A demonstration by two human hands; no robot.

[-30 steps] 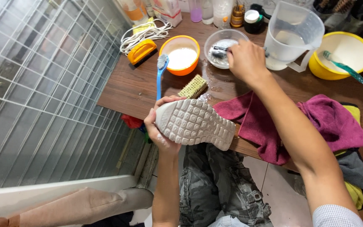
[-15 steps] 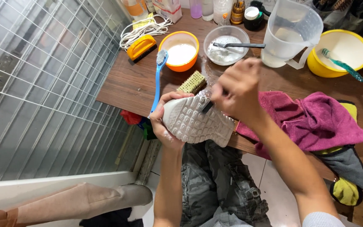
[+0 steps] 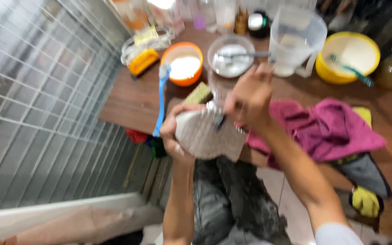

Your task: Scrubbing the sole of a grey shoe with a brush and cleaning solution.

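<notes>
Since a second ago the right hand (image 3: 249, 97) has come back from the clear bowl (image 3: 230, 56) at the far side of the table and now sits on the upturned shoe (image 3: 208, 135), with a small dark brush head (image 3: 219, 121) poking out under its fingers; half a second ago it was already there, so it has shifted little since. Frame is motion-blurred, edges soft.

Left hand (image 3: 174, 136) is clamped round the left end of the shoe, thumb and fingers wrapped over the edge, pale grey sole facing up at the camera. Shoe sits at the near edge of the brown table (image 3: 128, 97), over the person's lap, long axis running left to right and tilting a bit toward near-right. Right hand is closed on the small brush, pinched at its handle, bristle end touching the sole near its far middle. So the brush meets the sole from the far-right side, across the shoe's long axis; right hand is the working one, left only steadies.

Around it: blue long-handled brush (image 3: 161, 100) lying just left of the shoe, head pointing far toward the orange bowl (image 3: 183, 63) of white stuff. Green-yellow sponge (image 3: 199, 93) just beyond the shoe. Magenta cloth (image 3: 323, 129) to the right, touching or under the right forearm. Clear jug (image 3: 296, 41) and yellow bowl (image 3: 348, 56) far right, well apart from the hands.
</notes>
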